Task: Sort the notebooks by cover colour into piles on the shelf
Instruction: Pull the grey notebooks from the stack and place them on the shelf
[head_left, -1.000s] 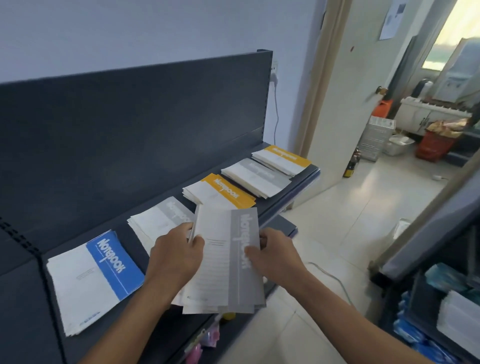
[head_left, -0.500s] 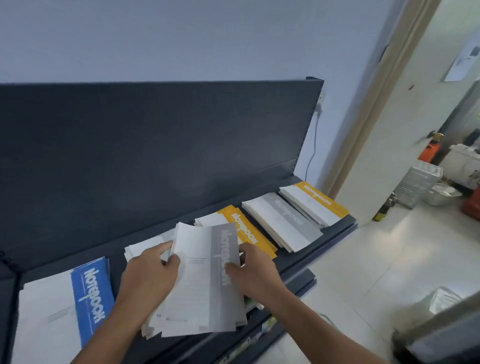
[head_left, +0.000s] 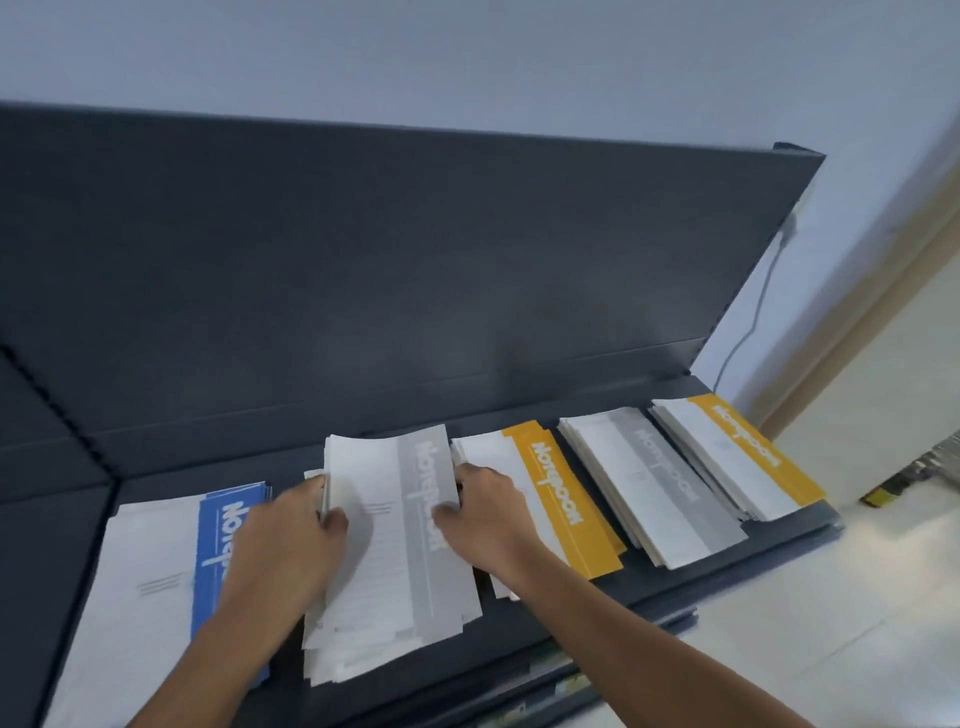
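Observation:
A stack of grey-striped notebooks (head_left: 395, 551) lies on the dark shelf (head_left: 691, 582) in front of me. My left hand (head_left: 291, 540) grips its left edge, thumb on top. My right hand (head_left: 483, 525) holds its right edge, fingers curled over the grey stripe. Left of it lies a blue notebook pile (head_left: 156, 587). To the right come an orange pile (head_left: 561, 499), a grey pile (head_left: 654, 483) and another orange pile (head_left: 737, 457).
The shelf's tall dark back panel (head_left: 415, 270) rises behind the piles. A cable (head_left: 753, 322) hangs down the wall at the right end. Pale floor (head_left: 857, 597) lies beyond the shelf's right edge, with a lower shelf edge below.
The grey stack has come down from my hands' raised hold onto the shelf, on top of the grey pile. My view has swung left and down toward the shelf.

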